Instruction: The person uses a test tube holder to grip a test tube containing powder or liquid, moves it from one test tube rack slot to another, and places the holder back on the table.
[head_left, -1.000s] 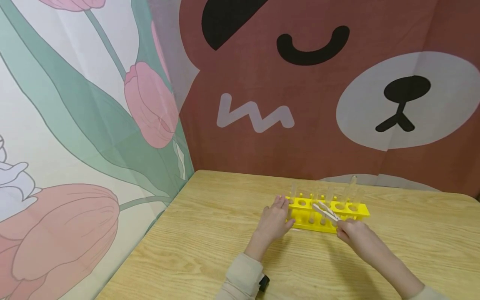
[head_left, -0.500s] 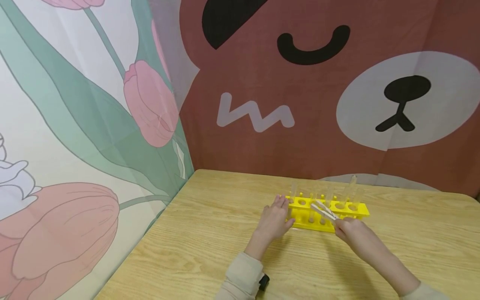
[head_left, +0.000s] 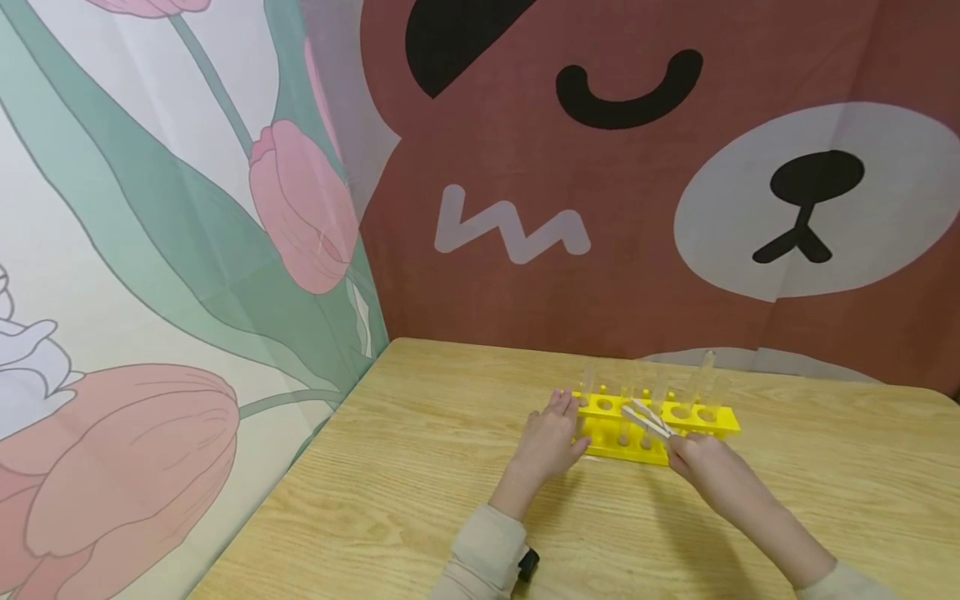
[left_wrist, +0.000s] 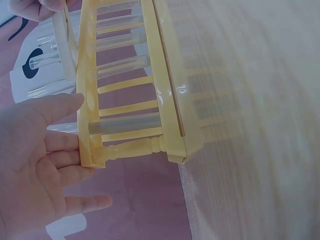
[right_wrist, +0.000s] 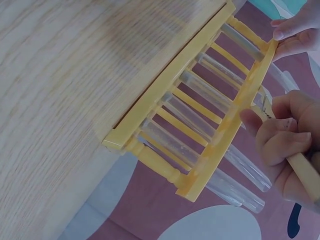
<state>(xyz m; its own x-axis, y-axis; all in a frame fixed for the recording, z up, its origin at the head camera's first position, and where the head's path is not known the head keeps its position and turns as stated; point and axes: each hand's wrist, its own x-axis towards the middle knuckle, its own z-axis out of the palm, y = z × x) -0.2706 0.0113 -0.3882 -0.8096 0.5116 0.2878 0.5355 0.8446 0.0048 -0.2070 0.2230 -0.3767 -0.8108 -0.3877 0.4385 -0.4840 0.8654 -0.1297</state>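
A yellow test tube rack point(head_left: 726, 418) stands on the table with several clear glass test tubes point(right_wrist: 247, 167) in its holes. My left hand point(head_left: 549, 442) grips the rack's left end; in the left wrist view its thumb and fingers lie on the upper bar, the little finger stretched away. My right hand point(head_left: 711, 465) holds a wooden test tube clamp point(head_left: 649, 420) in curled fingers in front of the rack. The clamp's tips reach over the upper bar, right at a tube near the middle; I cannot tell whether they enclose it. A metal spring shows on the clamp in the right wrist view.
The wood-grain table point(head_left: 360, 483) extends around the rack to a back edge near a printed bear curtain point(head_left: 480, 308). A tulip-print curtain point(head_left: 187, 275) hangs at the left. One tube point(head_left: 707, 367) at the right rises higher than its neighbours. A small black object point(head_left: 528, 565) sits by my left cuff.
My right hand and the clamp have shifted slightly left and up along the rack's front. The left hand and the rack stay in place.
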